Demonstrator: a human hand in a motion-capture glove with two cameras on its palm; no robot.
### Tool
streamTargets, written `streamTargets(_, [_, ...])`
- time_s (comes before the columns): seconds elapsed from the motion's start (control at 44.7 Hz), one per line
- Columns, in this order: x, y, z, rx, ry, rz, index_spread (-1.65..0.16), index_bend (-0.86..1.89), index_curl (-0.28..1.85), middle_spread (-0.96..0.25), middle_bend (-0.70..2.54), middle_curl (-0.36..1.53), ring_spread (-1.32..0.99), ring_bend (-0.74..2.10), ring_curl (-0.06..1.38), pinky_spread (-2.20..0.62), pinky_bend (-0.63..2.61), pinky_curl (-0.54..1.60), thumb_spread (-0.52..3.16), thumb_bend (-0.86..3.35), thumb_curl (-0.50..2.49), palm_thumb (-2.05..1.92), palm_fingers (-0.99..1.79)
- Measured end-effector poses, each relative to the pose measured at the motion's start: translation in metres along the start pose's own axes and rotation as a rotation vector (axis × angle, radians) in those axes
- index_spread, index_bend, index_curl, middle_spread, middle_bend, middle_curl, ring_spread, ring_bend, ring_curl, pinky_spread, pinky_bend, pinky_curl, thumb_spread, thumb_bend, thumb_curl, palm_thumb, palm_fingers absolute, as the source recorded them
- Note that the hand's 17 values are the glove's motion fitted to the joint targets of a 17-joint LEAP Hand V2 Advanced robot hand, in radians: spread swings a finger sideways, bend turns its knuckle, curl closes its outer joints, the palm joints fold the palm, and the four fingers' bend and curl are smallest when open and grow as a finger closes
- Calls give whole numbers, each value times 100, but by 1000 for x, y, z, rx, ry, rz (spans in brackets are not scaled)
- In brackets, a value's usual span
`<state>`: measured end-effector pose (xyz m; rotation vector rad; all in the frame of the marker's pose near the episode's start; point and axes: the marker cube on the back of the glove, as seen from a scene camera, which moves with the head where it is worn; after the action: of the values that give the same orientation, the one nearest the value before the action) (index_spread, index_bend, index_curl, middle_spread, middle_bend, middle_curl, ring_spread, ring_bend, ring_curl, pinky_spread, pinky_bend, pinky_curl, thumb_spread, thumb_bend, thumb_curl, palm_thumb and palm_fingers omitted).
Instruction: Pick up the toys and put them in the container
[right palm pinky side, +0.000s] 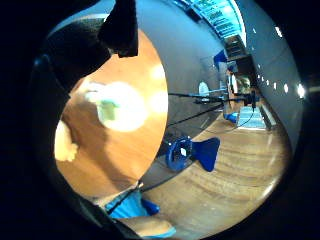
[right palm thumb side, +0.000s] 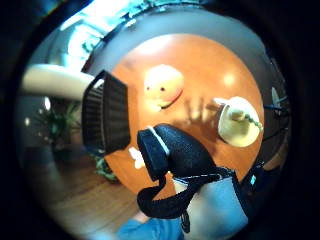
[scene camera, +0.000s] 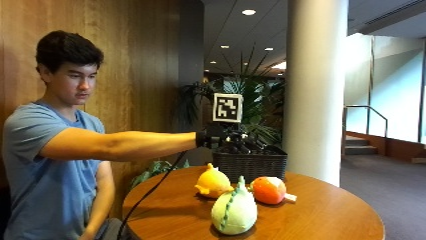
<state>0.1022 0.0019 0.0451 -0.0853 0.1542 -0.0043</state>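
Hands first: we see the gloved right hand (scene camera: 223, 140) held out above the dark woven container (scene camera: 249, 165) at the bench's (scene camera: 333, 220) far side, its fingers too obscured to judge. Three plush toys remain beside the container: a yellow one (scene camera: 213, 182), an orange one (scene camera: 268, 190) and a pale green-striped one (scene camera: 233, 211). We judge them soft and light, best grasped around their rounded bodies.

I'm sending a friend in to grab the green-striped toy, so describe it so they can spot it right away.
Go to the round wooden table in front of the white pillar. Three soft toys sit in front of a dark basket; the one you want, the pale toy, is nearest the table's front edge. It is cream-white with a green ridge, unlike the yellow toy and orange toy behind it.
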Motion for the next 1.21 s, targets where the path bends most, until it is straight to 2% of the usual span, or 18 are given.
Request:
streamTargets(0.09, [19,5,20,-48,-9,-118,-27,13,18,0,18,26,-2,38,18,0,102,35,113,-5,13,-6,-5])
streamTargets(0.246, [43,0,56,-88,7,54,-27,12,19,0,18,28,-2,34,18,1,104,36,113,-5,14,-7,-9])
streamTargets(0.627, [77,1,128,-261,-67,66,-26,9,18,1,16,30,-1,26,20,5,109,36,106,-6,16,-8,-18])
streamTargets(0.896, [70,-1,164,-244,-134,54,-25,10,17,3,11,26,1,25,22,6,120,38,104,-4,19,-3,-15])
streamTargets(0.963, [68,-2,170,-189,-135,43,-25,7,17,3,13,25,2,34,25,5,123,39,106,-1,20,1,-7])
streamTargets(1.052, [67,-5,168,-124,-152,37,-26,6,14,2,23,28,-3,64,31,-4,119,37,116,7,24,16,19])
streamTargets(1.075, [66,-6,166,-112,-151,36,-25,7,14,3,16,26,-1,56,28,-1,124,38,113,2,22,9,2])
streamTargets(1.097, [66,-6,163,-100,-148,35,-26,8,15,1,29,31,-6,75,37,-7,118,38,119,9,25,20,25])
streamTargets(1.12, [66,-7,160,-89,-142,34,-26,8,13,-1,34,31,-10,81,37,-12,118,37,123,12,27,25,42])
streamTargets(1.209, [64,-8,142,-75,-124,32,-27,9,12,-7,43,35,-20,97,40,-21,116,35,130,18,31,35,61])
